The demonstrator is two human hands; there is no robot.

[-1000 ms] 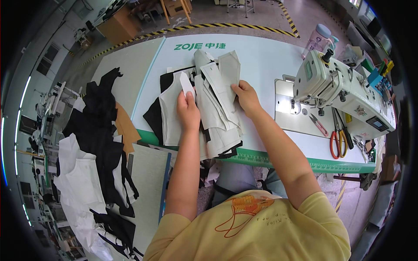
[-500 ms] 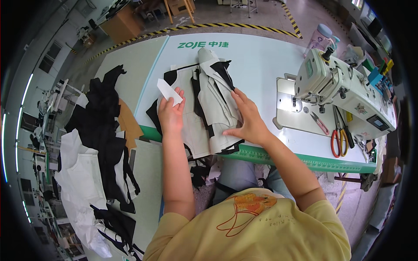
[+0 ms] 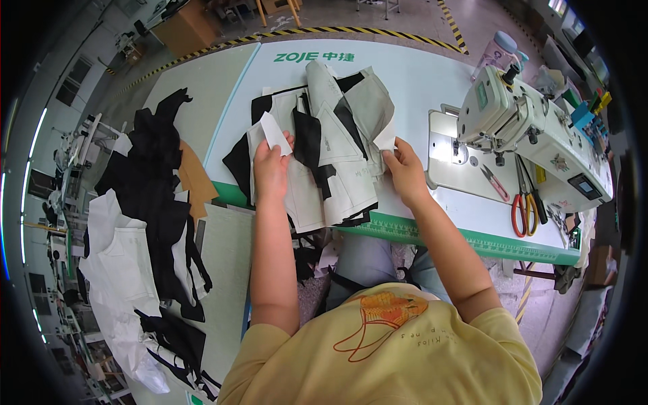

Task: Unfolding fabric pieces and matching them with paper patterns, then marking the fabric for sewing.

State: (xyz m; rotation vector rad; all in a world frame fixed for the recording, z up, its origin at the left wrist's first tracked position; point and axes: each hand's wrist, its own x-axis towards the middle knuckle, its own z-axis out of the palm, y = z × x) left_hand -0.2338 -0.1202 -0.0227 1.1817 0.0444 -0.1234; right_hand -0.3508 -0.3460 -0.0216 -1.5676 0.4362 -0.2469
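Note:
A loose stack of white and black cut fabric pieces (image 3: 304, 199) lies on the white sewing table in front of me. My left hand (image 3: 271, 172) is closed on a small white strip (image 3: 274, 131), held over the left side of the stack. At the stack's right edge, my right hand (image 3: 408, 172) pinches the corner of a pale grey-white fabric panel (image 3: 371, 104), which fans out to the right. Between my hands lie a white piece with drawn lines (image 3: 335, 138) and a black piece (image 3: 306, 138).
A white sewing machine (image 3: 540, 128) stands at the right. Near it lie red-handled snips (image 3: 497, 185) and scissors with red and yellow handles (image 3: 526, 212). A pink bottle (image 3: 495, 57) is behind. Black fabric (image 3: 145, 169) and white pieces (image 3: 125, 263) are heaped at the left.
My right hand has gone from lying spread on the stack to pinching a panel's corner, and the panel has swung out to the right. The left hand still holds the white strip.

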